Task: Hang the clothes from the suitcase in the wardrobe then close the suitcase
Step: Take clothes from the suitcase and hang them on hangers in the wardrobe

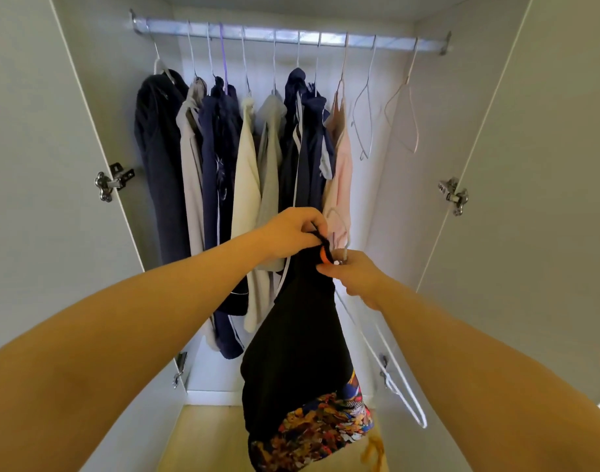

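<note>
The black garment [298, 335] hangs in mid-air in front of the open wardrobe [387, 199], held up at its top by both hands, just below and in front of the row of hung clothes. Along its lower edge runs a busy patterned band [326, 420] in orange, yellow, blue and red; if there is any writing in it, it is too blurred to read. The left hand [292, 233] is clenched, pinching a thin black strap [320, 237] at the top of the garment between thumb and fingers. The right hand [356, 277], just beside it and a little lower, has its fingers curled round the neck of a white hanger [422, 420]. The hanger's hook rises between the two hands and one arm slants down to the lower right, clear of the cloth. A small orange patch [324, 255] shows between the hands. Behind, a metal rail [292, 34] carries, from left to right, a dark navy coat [159, 165], a grey piece [191, 165], a navy piece [217, 148], a cream piece [246, 172], another grey one [269, 165], a navy top with white piping [309, 158] and a pale pink slip [341, 172]. To the right of these hang two bare hangers [363, 120] [405, 114]. Both white doors [36, 165] [547, 165] stand open on steel hinges [113, 182] [455, 195]. A light wooden floor [206, 437] lies below.
</note>
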{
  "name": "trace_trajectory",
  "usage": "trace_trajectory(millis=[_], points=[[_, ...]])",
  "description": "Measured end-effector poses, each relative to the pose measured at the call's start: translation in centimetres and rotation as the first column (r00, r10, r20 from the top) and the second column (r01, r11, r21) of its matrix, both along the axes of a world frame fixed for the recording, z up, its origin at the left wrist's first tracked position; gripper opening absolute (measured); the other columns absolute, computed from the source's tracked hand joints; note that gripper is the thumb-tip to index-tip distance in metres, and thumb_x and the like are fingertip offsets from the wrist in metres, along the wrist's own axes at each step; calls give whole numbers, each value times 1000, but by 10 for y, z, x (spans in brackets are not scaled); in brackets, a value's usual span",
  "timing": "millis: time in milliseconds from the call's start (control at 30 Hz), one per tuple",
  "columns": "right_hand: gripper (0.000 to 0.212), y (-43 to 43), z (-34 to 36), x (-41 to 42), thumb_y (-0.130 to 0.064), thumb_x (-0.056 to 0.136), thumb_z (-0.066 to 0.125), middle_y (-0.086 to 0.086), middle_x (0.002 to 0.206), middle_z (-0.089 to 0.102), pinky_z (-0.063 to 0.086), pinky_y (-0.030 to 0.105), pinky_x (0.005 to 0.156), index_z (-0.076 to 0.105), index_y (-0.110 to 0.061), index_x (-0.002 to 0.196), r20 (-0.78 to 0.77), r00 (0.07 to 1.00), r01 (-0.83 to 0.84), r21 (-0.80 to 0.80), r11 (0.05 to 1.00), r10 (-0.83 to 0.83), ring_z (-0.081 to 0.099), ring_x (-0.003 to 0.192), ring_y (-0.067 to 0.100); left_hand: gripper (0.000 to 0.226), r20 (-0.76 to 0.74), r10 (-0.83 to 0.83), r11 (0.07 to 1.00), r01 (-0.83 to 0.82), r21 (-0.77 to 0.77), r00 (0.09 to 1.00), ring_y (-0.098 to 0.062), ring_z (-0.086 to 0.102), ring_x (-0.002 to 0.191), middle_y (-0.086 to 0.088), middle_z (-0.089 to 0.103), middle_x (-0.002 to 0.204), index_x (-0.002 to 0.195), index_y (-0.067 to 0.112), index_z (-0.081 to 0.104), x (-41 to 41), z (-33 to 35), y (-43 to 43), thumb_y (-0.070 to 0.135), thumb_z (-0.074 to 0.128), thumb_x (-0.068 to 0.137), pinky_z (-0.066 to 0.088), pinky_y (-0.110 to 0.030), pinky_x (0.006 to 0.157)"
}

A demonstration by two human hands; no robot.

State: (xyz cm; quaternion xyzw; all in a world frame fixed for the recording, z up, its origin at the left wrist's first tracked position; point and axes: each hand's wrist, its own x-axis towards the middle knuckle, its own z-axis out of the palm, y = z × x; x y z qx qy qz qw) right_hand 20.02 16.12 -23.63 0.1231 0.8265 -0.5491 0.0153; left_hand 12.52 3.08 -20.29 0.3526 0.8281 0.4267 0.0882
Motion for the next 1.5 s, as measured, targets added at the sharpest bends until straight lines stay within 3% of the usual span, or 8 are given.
trace_trajectory(millis=[300,367,433,533,667,933,1100,1500], points=[[11,-11,-14,-10,-17,90,58,11,86,54,49,32,82,52,-9,86,-170,975,129,-73,989,-140,54,83,19,29,-310,291,803,-407,-435,905,-27,55,92,-19,50,119,122,3,43,2,-21,-8,2,45,93,41,-31,74],[13,-14,-9,-10,-17,90,58,13,87,54,50,38,87,51,-10,83,-196,973,108,-81,991,-122,54,86,21,31,46,519,818,-481,-316,853,-33,55,107,-21,52,120,126,1,44,0,-20,-10,2,42,95,47,-36,87],[20,-13,-6,-10,-18,91,58,7,77,51,48,30,73,48,-16,74,-199,974,92,-73,993,-105,52,78,18,33,703,416,837,-545,-48,577,-33,57,106,-21,57,107,129,-2,44,1,-14,-13,1,42,96,48,-40,90],[24,-10,-4,-8,-17,92,57,1,67,45,37,19,59,46,-18,71,-192,977,78,-80,994,-92,45,64,12,31,923,103,771,-616,161,371,-31,57,107,-18,60,110,127,-1,45,9,-8,-17,2,38,96,44,-40,89],[28,-6,-1,-2,-13,88,62,-4,54,44,33,14,49,47,-16,65,-176,982,53,-106,993,-71,42,50,6,19,888,63,862,-473,182,456,-25,60,72,-10,68,61,87,5,60,21,-9,-18,12,43,90,48,-35,68],[28,16,-9,6,-28,101,35,6,67,51,28,17,48,54,-15,86,-131,961,220,-166,961,-242,35,52,11,16,522,464,841,-542,-5,715,-18,53,72,-7,56,81,89,9,57,5,-33,-18,25,56,93,46,-26,64],[37,38,-10,9,-28,95,53,2,52,49,30,16,40,53,-11,62,-166,836,448,-341,826,-522,37,42,9,30,464,589,727,-684,53,662,-27,49,93,-17,54,106,115,2,51,-11,-52,-28,26,50,96,43,-36,84],[39,49,-15,12,-4,87,51,6,57,43,27,26,50,36,-11,52,-136,822,535,-148,832,-553,32,51,17,23,69,591,806,-585,-93,804,-16,44,73,-1,45,73,78,16,45,-28,-42,-56,6,38,98,39,-26,66]])
